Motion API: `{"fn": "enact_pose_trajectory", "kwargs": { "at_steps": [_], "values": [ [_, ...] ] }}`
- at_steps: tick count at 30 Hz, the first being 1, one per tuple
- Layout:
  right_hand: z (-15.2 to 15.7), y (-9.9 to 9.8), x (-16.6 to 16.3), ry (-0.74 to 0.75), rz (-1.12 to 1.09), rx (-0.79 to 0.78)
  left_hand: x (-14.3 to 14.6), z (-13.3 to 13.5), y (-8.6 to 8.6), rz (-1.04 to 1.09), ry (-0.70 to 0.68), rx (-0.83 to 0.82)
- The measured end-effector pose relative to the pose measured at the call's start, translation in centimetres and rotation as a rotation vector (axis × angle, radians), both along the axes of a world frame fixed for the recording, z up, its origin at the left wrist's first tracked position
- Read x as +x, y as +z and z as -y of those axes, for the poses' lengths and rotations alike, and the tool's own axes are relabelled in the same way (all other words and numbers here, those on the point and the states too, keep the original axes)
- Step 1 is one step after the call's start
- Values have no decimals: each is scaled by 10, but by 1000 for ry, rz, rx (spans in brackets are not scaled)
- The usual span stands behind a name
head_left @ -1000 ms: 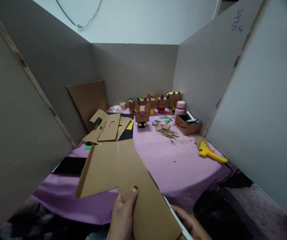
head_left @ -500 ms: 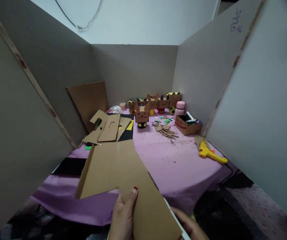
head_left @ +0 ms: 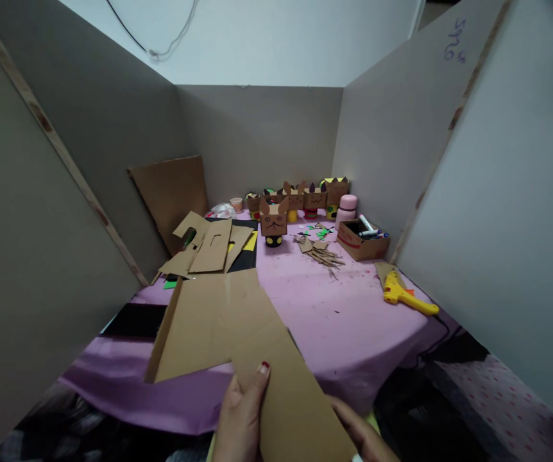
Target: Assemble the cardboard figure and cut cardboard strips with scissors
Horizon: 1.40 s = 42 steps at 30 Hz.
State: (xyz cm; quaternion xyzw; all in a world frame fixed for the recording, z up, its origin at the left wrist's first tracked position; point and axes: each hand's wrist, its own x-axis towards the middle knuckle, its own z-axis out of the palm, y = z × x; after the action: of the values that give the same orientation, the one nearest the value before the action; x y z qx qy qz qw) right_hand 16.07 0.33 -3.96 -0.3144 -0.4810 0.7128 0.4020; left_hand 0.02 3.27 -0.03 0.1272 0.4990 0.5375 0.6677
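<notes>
A large bent sheet of brown cardboard (head_left: 209, 327) reaches from the table toward me. My left hand (head_left: 240, 414) is closed on its near arm, with the thumb on top and the other fingers hidden underneath. At the right edge of that arm, my right hand (head_left: 360, 433) is curled partly beneath the cardboard. A small white tip (head_left: 356, 458) shows beside the right fingers; the rest of that object is covered. Along the same edge a thin dark strip (head_left: 296, 341) peeks out from below the sheet.
Cut cardboard pieces (head_left: 212, 247) lie at the left, before a leaning cardboard panel (head_left: 173, 199). Cardboard animal figures (head_left: 273, 221) stand at the back. Scraps (head_left: 322, 253), a marker box (head_left: 363, 240) and a yellow glue gun (head_left: 406, 295) are on the right. Partitions enclose the table.
The long white strip along the cardboard's right edge has mostly gone from sight, leaving a small tip. My left hand has shifted slightly to the right.
</notes>
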Motion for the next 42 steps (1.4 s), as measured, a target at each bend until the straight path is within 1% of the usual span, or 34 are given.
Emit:
{"fn": "enact_pose_trajectory", "kwargs": {
  "at_steps": [4, 9, 17, 19, 24, 28, 33, 36, 39, 42],
  "values": [
    [-4, -4, 0, -17, -7, -7, 1, 0, -3, 1, -10, 17],
    [-3, -2, 2, -71, 14, 56, 3, 0, -4, -1, -10, 23],
    [-6, -13, 8, -51, 77, 143, 4, 1, 0, 43, 3, 54],
    [-6, -11, 8, -47, 40, 132, 4, 1, 1, 42, -4, 53],
    [-5, -2, 3, 15, -61, 31, 4, 1, -2, 52, -26, 68],
    [-5, 2, 2, -13, -44, 42, 4, 0, -5, 30, -22, 58],
    [-9, -3, 4, -39, -5, 87, 4, 0, -8, 20, -26, 52],
    [-10, -7, 4, -39, -22, 97, 4, 0, -9, 38, -22, 71],
    [-8, -7, 2, -43, -89, 59, 4, 1, -8, 48, -9, 77],
    [-4, -7, 4, -102, -129, -19, 4, 2, -4, 40, 2, 58]
  ]
}}
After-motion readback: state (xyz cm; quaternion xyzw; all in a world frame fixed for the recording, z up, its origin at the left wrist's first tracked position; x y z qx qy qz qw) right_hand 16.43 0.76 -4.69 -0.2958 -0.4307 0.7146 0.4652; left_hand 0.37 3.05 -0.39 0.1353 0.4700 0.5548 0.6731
